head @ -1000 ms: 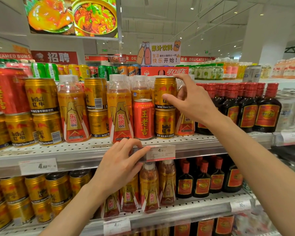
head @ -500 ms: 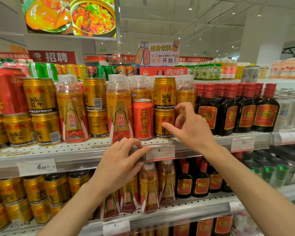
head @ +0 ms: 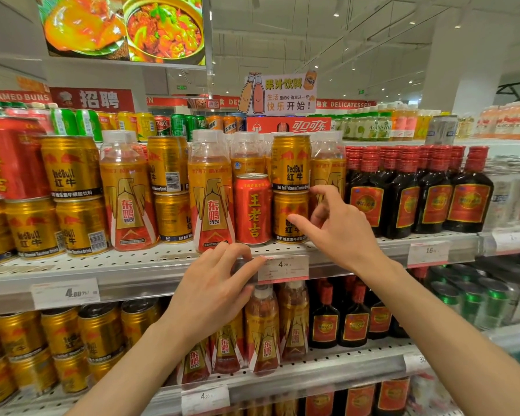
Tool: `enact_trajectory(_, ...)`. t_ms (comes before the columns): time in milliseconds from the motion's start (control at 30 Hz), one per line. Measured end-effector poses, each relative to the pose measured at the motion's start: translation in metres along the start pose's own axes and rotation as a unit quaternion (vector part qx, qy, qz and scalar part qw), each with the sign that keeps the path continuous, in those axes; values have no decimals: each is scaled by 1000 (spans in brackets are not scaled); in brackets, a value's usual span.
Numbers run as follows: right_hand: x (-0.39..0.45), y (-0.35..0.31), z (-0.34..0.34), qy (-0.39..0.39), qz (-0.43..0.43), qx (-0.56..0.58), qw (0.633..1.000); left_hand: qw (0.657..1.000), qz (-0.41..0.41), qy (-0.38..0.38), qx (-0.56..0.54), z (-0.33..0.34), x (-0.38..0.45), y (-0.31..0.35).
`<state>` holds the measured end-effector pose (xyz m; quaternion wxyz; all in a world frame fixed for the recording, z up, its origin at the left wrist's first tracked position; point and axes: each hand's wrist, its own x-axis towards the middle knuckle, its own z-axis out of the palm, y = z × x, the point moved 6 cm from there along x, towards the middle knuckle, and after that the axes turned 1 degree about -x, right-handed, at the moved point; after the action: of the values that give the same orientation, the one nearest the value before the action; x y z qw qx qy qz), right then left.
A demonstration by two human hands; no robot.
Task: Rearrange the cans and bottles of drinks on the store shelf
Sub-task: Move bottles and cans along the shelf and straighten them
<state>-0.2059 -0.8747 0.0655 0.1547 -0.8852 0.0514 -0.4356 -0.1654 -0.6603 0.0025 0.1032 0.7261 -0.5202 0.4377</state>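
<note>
Head view: right hand (head: 339, 232) spread before gold can (head: 288, 217)

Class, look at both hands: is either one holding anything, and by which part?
Nothing is held. The right hand reaches, fingers spread, toward the lower gold can; the left hand rests on the shelf edge.

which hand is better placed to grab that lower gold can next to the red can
Right. The right hand is open right at the lower gold can, thumb and fingers spread; the left hand rests on the shelf edge below.

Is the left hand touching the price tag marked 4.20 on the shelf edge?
Touching. The head view shows the left hand with a fingertip lying on the left end of the price tag, no gap between them.
</note>
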Motion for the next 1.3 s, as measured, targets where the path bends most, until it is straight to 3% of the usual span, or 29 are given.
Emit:
enact_trajectory(333, 16, 21, -54, 132, -11, 9, 991, 1000, 12, 13, -10, 6, 6, 1)
enact_trajectory(700, 53, 14, -53, 23, 11, -16, 1000, 999, 13, 15, -25, 7, 9, 0)
enact_trajectory(1300, 54, 12, -52, 40, 16, 6, 999, 999, 17, 12, -32, 6, 10, -2)
